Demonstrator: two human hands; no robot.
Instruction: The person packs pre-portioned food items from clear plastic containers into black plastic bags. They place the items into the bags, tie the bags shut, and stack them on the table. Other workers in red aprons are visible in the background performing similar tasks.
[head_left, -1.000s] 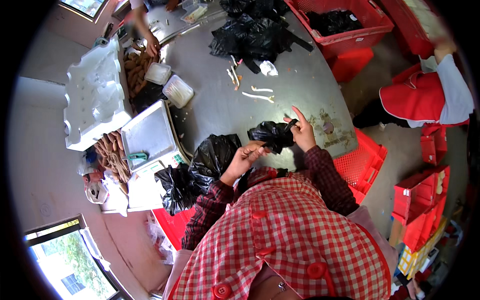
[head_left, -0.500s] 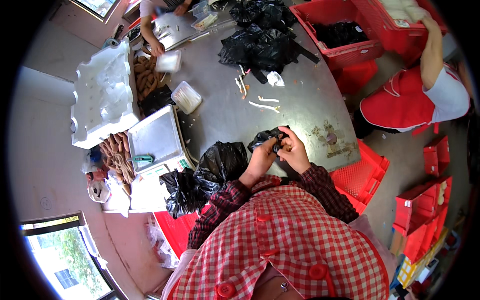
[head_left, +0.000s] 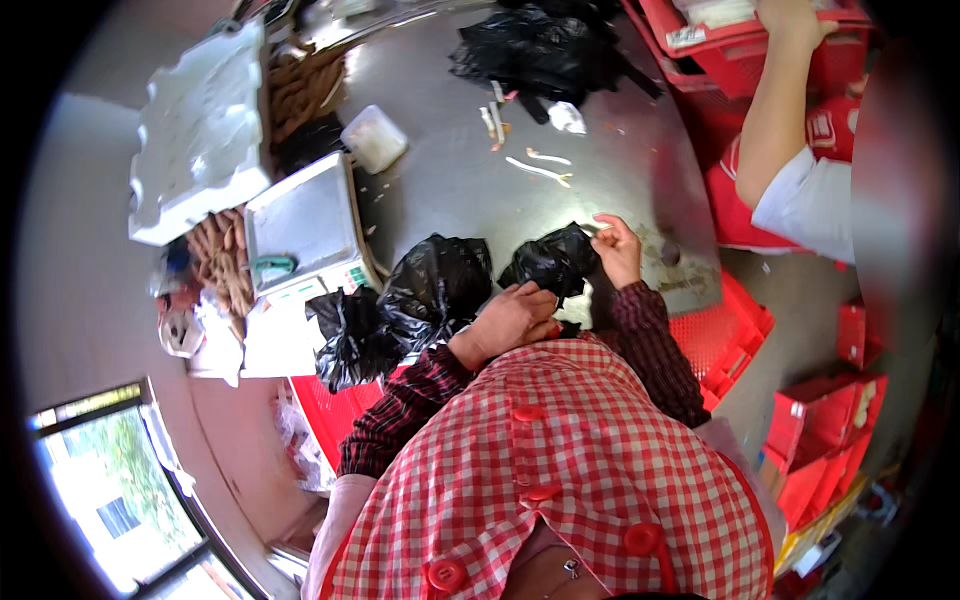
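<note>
Gripping a small black plastic bag at its 7 o'clock edge, the left hand is closed, while the right hand, at 2 o'clock, is pinched on its neck, apparently for tying.

On the desk before you, your hands sit either side of a small plastic bag, left hand near you, right hand beyond; a fuller bag lies left, then the weighing scale, with a foam tray behind.
</note>
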